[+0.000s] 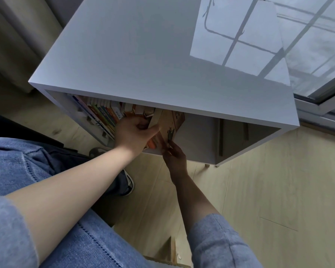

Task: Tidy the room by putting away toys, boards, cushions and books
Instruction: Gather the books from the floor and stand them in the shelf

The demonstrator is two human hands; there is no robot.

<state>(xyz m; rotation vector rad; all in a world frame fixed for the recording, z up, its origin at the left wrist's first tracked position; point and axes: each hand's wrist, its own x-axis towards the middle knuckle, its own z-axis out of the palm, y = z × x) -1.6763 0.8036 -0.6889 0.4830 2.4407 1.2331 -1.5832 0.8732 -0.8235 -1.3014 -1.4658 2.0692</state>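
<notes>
At the open front of the white shelf unit (162,55), I see my right hand (175,159) pinching the lower edge of a tan book (170,120). My left hand (135,132) is curled round its left edge. The book stands tilted inside the unit, against the row of books (103,115) at its left end.

You've got a white cabinet (162,55) filling the top and middle of the frame. Its top is glossy and reflects window bars at upper right. It's open at the front, and one short leg (207,165) shows under its lower right edge. Window (317,45) with a grey sliding frame is at far upper right, just beside the cabinet. Beige curtain (12,35) hangs at upper left. Pale wood-look floor (278,190) covers the right and bottom. There's a dark shape (17,130) at the left edge, can't tell what.
</notes>
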